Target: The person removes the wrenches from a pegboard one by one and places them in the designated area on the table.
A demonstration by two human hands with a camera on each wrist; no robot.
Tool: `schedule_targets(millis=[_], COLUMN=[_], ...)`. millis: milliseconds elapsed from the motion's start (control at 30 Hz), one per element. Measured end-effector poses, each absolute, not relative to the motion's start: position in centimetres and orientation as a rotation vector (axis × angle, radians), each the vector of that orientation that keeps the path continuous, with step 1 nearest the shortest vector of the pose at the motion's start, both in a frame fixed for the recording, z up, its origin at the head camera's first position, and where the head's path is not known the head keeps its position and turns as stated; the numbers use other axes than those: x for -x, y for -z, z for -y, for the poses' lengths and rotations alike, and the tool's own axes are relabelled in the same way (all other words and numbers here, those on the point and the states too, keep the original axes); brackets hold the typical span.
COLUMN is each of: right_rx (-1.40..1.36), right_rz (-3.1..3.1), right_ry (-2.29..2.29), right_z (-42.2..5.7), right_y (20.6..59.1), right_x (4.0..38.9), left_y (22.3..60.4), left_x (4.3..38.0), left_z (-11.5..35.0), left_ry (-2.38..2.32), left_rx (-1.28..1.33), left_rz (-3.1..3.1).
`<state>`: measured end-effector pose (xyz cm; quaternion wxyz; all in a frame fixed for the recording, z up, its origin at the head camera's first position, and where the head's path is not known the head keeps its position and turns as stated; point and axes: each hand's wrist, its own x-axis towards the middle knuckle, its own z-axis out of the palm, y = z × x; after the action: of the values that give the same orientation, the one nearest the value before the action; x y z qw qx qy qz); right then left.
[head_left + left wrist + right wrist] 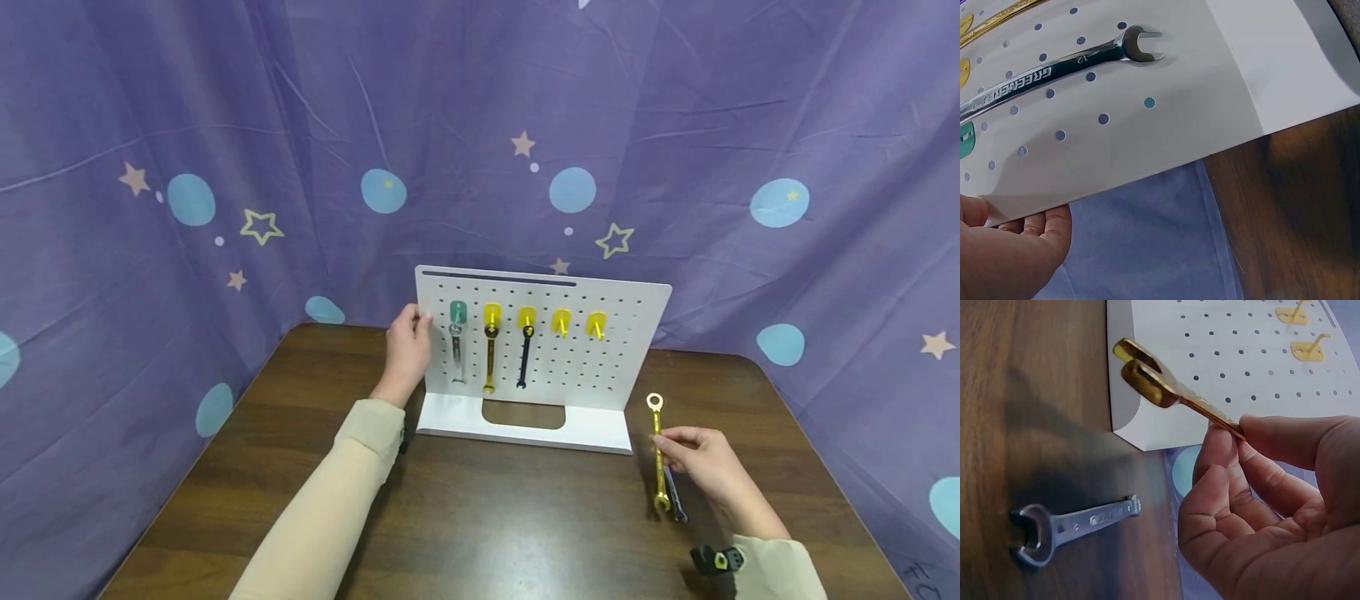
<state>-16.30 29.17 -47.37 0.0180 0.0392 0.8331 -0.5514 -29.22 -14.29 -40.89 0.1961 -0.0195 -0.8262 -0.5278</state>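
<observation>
A white pegboard stand [577, 367] stands on the table, and my left hand [408, 346] grips its left edge, thumb on the front and fingers behind. My right hand [705, 462] pinches a gold combination wrench [658, 454] between thumb and fingers, right of the board; its open end [1147, 378] shows large in the right wrist view. Beneath it a silver wrench [1079, 528] lies on the table. Hanging on the board's hooks are a silver wrench [457, 354] marked 12 in the left wrist view, a gold wrench [491, 358] and a dark wrench [526, 357].
To the right of the hung wrenches, two yellow hooks [561, 322] hold nothing. The leftmost hook [458, 312] is green. Behind the brown wooden table [465, 517] hangs a purple curtain [480, 108] with stars and blue spots.
</observation>
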Motion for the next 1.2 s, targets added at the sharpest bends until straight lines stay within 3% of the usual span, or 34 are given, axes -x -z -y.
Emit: schedule_targets(millis=[1200], right_rx=[-0.181], right_rz=[-2.643], right_ry=[1.499], right_z=[-31.9], right_y=[47.8], right_x=[15.4], left_y=[40.7], left_x=[29.0], left_z=[14.3], left_ry=[1.486], left_rx=[0.056], left_rz=[2.317])
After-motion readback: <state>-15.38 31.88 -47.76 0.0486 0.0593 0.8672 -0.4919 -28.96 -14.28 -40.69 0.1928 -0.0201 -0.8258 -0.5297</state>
